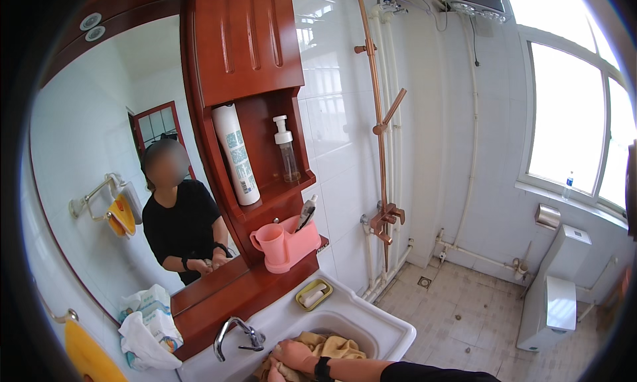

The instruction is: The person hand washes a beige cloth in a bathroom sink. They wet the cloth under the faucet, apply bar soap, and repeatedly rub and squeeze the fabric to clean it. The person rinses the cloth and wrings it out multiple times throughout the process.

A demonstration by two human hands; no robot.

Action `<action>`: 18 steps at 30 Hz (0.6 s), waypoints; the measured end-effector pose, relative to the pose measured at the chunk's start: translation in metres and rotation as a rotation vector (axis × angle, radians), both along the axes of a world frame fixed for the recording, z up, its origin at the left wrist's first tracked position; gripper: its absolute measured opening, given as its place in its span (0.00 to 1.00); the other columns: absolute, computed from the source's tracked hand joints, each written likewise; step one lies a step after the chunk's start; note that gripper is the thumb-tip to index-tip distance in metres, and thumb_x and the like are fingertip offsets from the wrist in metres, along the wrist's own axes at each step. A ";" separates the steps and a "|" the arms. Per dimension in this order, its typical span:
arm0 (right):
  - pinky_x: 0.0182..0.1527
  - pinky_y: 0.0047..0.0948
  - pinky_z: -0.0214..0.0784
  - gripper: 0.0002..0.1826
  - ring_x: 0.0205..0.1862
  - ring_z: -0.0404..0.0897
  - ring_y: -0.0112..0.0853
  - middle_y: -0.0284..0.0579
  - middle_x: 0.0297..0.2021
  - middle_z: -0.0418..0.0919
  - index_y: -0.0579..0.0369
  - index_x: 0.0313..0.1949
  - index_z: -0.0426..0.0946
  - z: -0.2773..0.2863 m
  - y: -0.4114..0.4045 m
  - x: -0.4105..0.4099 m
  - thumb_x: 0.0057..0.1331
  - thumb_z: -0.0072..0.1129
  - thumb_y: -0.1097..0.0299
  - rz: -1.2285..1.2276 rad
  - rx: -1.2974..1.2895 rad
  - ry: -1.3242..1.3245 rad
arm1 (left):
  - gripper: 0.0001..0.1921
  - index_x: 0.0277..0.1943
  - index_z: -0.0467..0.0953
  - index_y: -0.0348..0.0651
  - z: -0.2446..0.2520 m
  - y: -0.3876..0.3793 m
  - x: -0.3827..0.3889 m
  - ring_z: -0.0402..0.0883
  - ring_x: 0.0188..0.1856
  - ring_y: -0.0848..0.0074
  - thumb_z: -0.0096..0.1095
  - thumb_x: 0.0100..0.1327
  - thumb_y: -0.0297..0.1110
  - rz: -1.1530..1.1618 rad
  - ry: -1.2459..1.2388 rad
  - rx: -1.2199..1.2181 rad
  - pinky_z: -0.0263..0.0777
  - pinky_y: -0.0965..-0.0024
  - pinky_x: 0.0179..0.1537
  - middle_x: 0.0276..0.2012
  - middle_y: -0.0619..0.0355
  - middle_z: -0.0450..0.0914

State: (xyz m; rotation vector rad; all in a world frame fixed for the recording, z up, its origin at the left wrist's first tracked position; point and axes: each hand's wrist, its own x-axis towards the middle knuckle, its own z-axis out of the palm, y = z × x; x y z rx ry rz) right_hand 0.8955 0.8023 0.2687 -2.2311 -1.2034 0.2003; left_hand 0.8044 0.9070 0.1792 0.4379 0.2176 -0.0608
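A wet-looking tan cloth point(341, 346) lies bunched in the basin of a white ceramic sink point(393, 327), low in the view. My right hand point(293, 354), with a black band at its wrist, is closed over the cloth's left part. Just below it, partly cut off by the picture's bottom edge, my left hand point(275, 372) grips the same cloth. Left of my hands a chrome faucet point(239, 332) arches over the sink; whether water runs cannot be told. On the sink's back rim rests a yellow-green soap dish point(314, 295) with pale bars of soap.
A pink cup holder point(303, 242) with a cup and a tube stands on the wooden ledge. Packs of wipes point(159, 322) sit by the mirror point(119, 133), which reflects a person. A white bottle point(236, 155) and a pump bottle point(287, 150) stand on the shelf.
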 end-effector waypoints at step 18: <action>0.36 0.53 0.67 0.13 0.36 0.77 0.45 0.52 0.35 0.78 0.56 0.33 0.77 -0.030 0.014 -0.054 0.60 0.52 0.59 0.314 0.359 -0.163 | 0.21 0.53 0.71 0.43 0.000 -0.001 -0.003 0.75 0.50 0.68 0.48 0.69 0.51 0.145 0.286 0.192 0.70 0.64 0.51 0.50 0.54 0.76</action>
